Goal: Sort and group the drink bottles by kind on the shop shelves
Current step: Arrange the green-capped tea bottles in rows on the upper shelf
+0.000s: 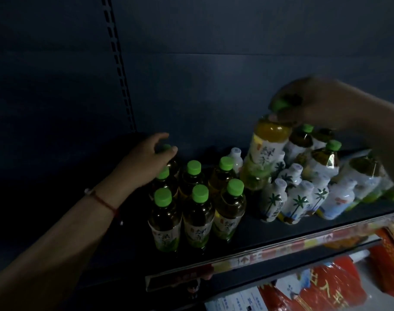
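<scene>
- We see the right hand, blurred, with its fingers curled over the green cap of a clear plastic bottle of yellow-green tea, holding it tilted above the dark shelf.
- The left hand reaches to the back of the shelf, fingers bent round the top of a green-capped tea bottle in the rear row; a red string bracelet sits on that wrist.
- Just beside the left hand we see a block of upright green-capped tea bottles, standing close together in rows.
- To the right stands a cluster of white bottles printed with palm trees, with more green-capped bottles mixed in behind and beside them.
- Along the shelf's front edge runs a coloured price strip; below it lie red packets.
</scene>
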